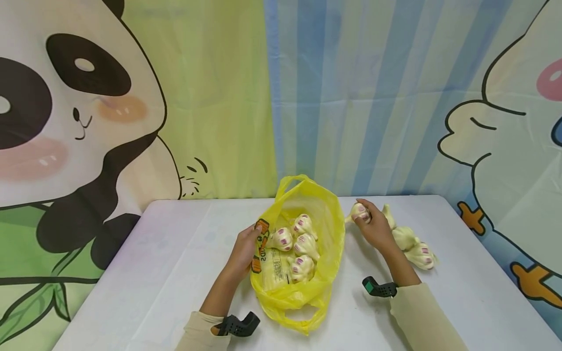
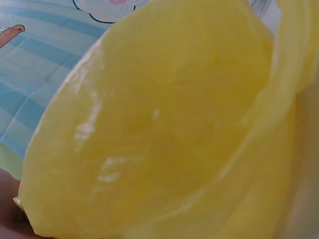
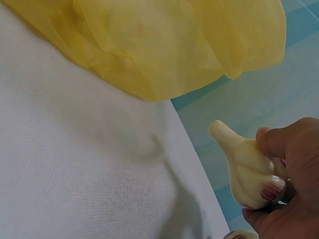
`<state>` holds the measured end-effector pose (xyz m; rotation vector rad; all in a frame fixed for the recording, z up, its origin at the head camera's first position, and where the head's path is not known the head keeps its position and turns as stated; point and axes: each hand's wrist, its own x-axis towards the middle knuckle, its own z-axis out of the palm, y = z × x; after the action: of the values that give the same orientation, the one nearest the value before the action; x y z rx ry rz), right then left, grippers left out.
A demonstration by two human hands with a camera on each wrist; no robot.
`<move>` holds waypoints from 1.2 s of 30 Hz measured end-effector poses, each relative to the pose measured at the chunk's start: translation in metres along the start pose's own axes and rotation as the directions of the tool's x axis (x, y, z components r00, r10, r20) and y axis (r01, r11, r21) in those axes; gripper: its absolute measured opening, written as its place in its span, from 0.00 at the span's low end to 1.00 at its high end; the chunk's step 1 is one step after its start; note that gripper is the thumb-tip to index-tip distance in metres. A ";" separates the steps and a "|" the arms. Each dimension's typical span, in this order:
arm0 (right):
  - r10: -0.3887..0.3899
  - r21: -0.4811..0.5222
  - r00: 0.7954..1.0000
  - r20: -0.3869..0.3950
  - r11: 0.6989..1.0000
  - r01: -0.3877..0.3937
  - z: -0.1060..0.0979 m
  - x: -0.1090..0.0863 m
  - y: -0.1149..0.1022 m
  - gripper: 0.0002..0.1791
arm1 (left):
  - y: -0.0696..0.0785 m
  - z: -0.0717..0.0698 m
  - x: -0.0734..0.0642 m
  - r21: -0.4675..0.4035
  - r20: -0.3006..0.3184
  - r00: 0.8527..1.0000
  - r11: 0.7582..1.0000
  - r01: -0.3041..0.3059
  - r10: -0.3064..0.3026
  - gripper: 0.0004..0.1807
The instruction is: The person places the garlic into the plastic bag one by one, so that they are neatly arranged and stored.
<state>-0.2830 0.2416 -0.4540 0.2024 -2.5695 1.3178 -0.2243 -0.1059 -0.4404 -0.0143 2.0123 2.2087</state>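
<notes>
White worktop point(image 1: 131, 302): yellow bag point(image 1: 332, 234) holds four garlic bulbs point(image 1: 302, 268); print point(image 1: 262, 247) at its nine o'clock, partly legible, "IDS". Left hand point(image 1: 243, 251) grips bag; right hand point(image 1: 376, 228), two o'clock, grips another bulb point(image 1: 360, 212).

The place looks like a staged recording corner: a printed backdrop point(image 1: 219, 97), with a cartoon panda point(image 1: 81, 139) at upper left, hangs behind a white table point(image 1: 184, 273) across the lower half, where black wrist cameras point(image 1: 240, 325) are worn. The kind of building cannot be told.

White table point(image 1: 175, 273) — cartoon-print backdrop point(image 1: 228, 97) behind
</notes>
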 end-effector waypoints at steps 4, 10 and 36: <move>0.007 0.003 1.000 -0.007 1.000 -0.007 -0.001 -0.001 -0.005 0.29 | 0.000 0.000 0.000 -0.007 0.009 1.000 1.000 -0.001 0.001 0.26; 0.002 0.020 1.000 -0.006 1.000 -0.001 -0.004 0.000 -0.009 0.29 | 0.000 -0.001 0.000 -0.010 0.012 1.000 1.000 -0.008 0.008 0.26; -0.104 0.054 0.994 -0.037 0.993 0.106 -0.023 0.013 -0.046 0.29 | 0.000 -0.002 0.000 -0.002 0.006 1.000 1.000 -0.019 0.019 0.26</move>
<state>-0.2811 0.2339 -0.4016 0.3185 -2.4601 1.3440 -0.2247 -0.1075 -0.4406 0.0113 2.0159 2.2198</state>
